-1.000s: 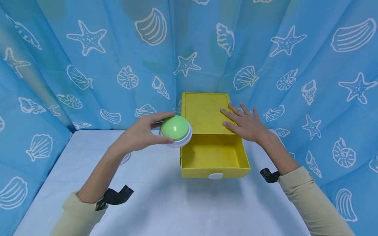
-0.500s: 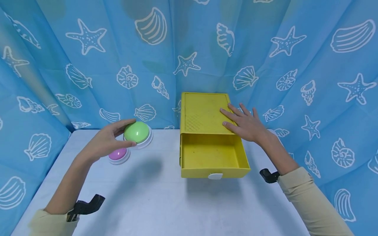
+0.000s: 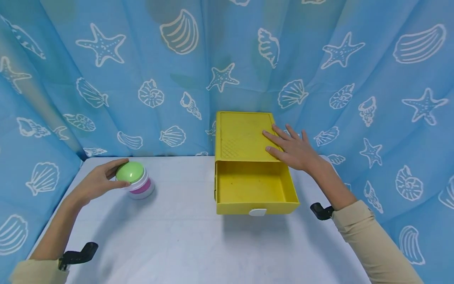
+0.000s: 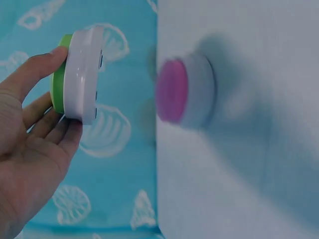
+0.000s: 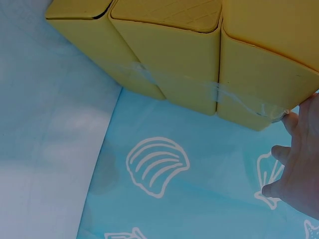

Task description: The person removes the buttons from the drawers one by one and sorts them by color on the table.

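My left hand [image 3: 101,180] pinches a green domed push button [image 3: 130,172] with a white base, thumb on one side and fingers on the other. In the head view it overlaps a pink-purple push button [image 3: 142,188] on a white base, which sits on the table. A gap shows between the green button and the purple button [image 4: 173,91] in the left wrist view. My right hand [image 3: 293,149] rests on the top right edge of a yellow drawer box [image 3: 244,134], fingers straight and spread. The box's drawer [image 3: 253,185] is pulled out, with nothing inside.
A white cloth covers the table [image 3: 184,244]. Blue curtains [image 3: 248,59] with white shell and starfish prints hang behind and at both sides. The drawer's white handle [image 3: 257,212] faces me.
My left hand has carried the green button left, from beside the yellow box to over the purple button. The right hand, box and drawer have stayed put.
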`<state>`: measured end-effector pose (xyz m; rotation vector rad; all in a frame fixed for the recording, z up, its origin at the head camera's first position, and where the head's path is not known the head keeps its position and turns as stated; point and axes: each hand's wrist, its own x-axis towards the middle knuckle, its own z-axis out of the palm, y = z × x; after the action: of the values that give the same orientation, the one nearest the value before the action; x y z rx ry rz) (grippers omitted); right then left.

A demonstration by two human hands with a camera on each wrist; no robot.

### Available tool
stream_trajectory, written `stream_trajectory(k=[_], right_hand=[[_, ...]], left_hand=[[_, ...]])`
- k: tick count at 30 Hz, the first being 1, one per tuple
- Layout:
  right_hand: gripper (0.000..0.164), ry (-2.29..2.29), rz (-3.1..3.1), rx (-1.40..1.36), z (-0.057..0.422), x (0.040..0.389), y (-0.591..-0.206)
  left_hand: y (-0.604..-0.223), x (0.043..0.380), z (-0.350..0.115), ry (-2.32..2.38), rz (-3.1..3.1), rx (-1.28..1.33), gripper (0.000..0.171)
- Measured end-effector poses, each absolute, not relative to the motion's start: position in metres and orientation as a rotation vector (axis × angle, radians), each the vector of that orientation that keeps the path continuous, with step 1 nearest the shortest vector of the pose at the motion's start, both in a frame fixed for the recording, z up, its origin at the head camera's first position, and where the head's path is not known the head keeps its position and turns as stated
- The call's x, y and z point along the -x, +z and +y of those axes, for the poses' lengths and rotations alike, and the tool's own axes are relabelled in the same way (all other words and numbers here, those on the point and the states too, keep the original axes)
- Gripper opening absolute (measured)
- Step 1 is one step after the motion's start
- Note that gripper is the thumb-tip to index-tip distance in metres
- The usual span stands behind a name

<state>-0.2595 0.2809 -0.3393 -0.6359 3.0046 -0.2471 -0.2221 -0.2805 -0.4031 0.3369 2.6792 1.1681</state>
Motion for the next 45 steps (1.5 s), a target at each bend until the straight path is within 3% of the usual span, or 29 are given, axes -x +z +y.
stream_trajectory(k=[21, 45], right_hand=[[0.068, -0.278, 3.018, 0.631, 0.281, 0.261, -0.343], [0.068, -0.282, 3.021, 0.62, 0.283, 0.262, -0.343]], left_hand=[[-0.443, 0.234, -0.337, 1.102, 2.687, -0.131, 0.091], [-0.477, 0.244, -0.353, 1.115, 2.612, 0.032, 0.1]])
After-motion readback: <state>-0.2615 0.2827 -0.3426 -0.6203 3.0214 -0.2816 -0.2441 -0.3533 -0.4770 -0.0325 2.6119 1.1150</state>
